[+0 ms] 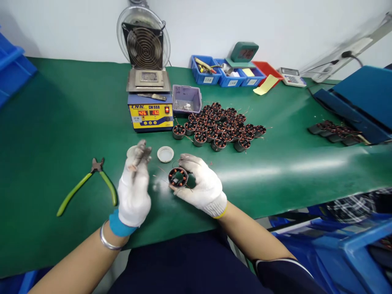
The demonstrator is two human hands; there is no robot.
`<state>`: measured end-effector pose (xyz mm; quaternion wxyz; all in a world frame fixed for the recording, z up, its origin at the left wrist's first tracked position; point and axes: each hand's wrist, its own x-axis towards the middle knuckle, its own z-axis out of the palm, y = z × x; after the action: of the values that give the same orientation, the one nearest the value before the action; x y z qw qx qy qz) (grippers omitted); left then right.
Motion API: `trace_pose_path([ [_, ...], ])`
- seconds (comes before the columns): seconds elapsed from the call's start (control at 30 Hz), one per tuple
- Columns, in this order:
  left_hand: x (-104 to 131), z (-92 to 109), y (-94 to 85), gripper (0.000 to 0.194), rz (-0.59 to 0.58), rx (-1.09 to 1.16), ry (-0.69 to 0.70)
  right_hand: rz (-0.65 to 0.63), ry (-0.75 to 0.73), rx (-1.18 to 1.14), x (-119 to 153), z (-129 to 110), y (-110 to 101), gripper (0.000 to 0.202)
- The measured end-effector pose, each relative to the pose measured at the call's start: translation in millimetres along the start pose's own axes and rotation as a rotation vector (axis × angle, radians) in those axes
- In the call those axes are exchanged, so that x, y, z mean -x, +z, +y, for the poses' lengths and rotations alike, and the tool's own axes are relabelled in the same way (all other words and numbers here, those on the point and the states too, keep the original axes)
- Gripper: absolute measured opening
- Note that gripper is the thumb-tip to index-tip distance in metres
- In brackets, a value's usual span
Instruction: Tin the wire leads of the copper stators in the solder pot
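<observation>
Showing copper windings in the head view, a black ring (175,171) is pinched between the thumb and fingers of the right hand (202,184), near a white dish (165,154). The left hand (134,191) is raised beside green-handled pliers (96,166); its grip cannot be told through blur.

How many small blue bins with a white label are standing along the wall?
3, in one row: the left bin, the middle bin beside it, and the right bin next to the red bin.
</observation>
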<state>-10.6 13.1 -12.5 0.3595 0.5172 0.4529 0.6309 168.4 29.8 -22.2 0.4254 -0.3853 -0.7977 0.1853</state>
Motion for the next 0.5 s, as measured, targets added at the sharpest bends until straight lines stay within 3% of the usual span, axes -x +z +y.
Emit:
trace_pose_path([
  [0.1,-6,7,-6.7,0.035,-0.297,-0.473,0.445,-0.155,-0.034,0.054,0,4,-4,0.054],
  [0.17,-10,10,-8.7,0.025,-0.415,-0.764,0.545,-0.187,-0.062,0.069,0,5,-7,0.056],
  [0.27,-15,17,-13.1,0.021,-0.448,-0.810,0.300,-0.134,-0.092,0.084,-1,5,-13,0.052],
  [0.37,-20,28,-22.6,0.029,-0.613,-0.514,0.019,-0.040,-0.104,0.088,-2,4,-18,0.047],
  [0.4,-22,30,-25.8,0.031,-0.609,-0.393,-0.038,-0.003,-0.108,0.084,-2,4,-18,0.045],
  [0.43,-24,31,-28.2,0.033,-0.530,-0.289,-0.060,0.033,-0.110,0.079,-3,4,-18,0.045],
  [0.5,-25,28,-28.7,0.036,-0.222,-0.163,-0.059,0.081,-0.105,0.073,-3,4,-18,0.044],
])
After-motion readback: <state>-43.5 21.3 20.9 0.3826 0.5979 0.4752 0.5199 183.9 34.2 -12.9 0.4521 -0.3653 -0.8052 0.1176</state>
